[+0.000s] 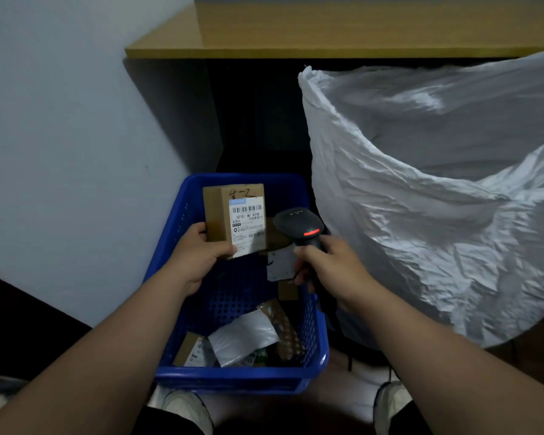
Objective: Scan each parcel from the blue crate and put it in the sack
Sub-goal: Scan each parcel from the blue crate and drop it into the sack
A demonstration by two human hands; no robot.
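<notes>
Two bare forearms reach forward from the bottom of the view over a pair of pale shoes [186, 409]. At their ends, the left hand [198, 255] curls around the lower left corner of a cardboard parcel [220, 215], thumb pressed on the bottom edge of its white shipping label [247, 227] and fingers wrapped behind the box. This parcel is held above the blue crate [233, 378], standing roughly upright with its long axis running up and down and its labelled face turned toward the camera; handwriting marks the top of that face. Just to its right, the right hand [330, 268] is clamped around the grip of a black handheld barcode scanner [299, 226], fingers wrapped tight on the handle. Its head tilts up and leftward toward the label, with a red light glowing on its top. Below both hands, the perforated crate holds more parcels: a white poly mailer [242, 337], a small box [192, 350] in the near left corner, a brown padded packet [283, 328] and a white-labelled package [280, 262] beneath the scanner. Right of the crate, touching its far corner, stands a large crumpled white sack [421, 199] with its mouth gaping open, under a wooden desk [327, 32].
</notes>
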